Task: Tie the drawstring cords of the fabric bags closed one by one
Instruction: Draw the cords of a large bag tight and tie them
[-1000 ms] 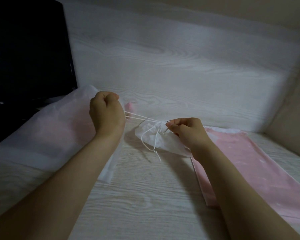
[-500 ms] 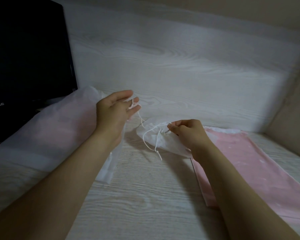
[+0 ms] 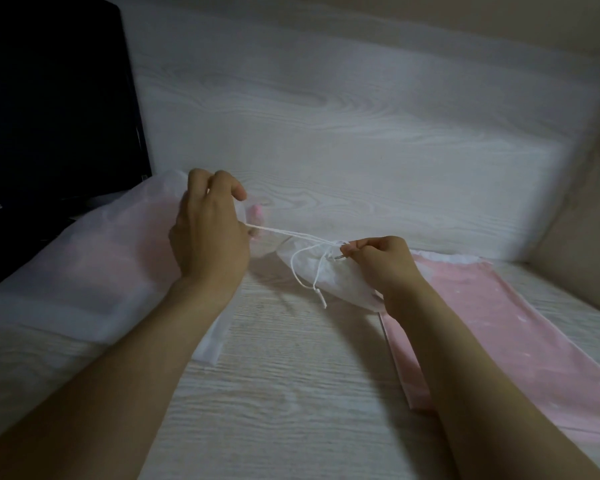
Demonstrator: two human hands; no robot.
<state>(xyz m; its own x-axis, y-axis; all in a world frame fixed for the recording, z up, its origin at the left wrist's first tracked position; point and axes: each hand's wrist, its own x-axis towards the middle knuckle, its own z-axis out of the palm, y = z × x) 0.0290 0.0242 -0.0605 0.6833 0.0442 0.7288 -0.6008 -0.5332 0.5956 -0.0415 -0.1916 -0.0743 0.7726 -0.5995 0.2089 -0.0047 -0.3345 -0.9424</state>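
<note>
The white cord (image 3: 284, 233) runs taut across the frame's centre. It goes from the left hand (image 3: 210, 237), whose curled fingers grip it, to the gathered mouth of the small white bag (image 3: 347, 287). The right hand (image 3: 383, 266) pinches that mouth between thumb and fingertips. Loose loops dangle just below. The bag meets pink fabric (image 3: 499, 327) at right. A large sheer bag (image 3: 84, 271) lies left, against a black screen (image 3: 49, 116). Bare tabletop (image 3: 291, 393) fills the lower centre, and a pale wood panel (image 3: 326, 116) closes the back.
</note>
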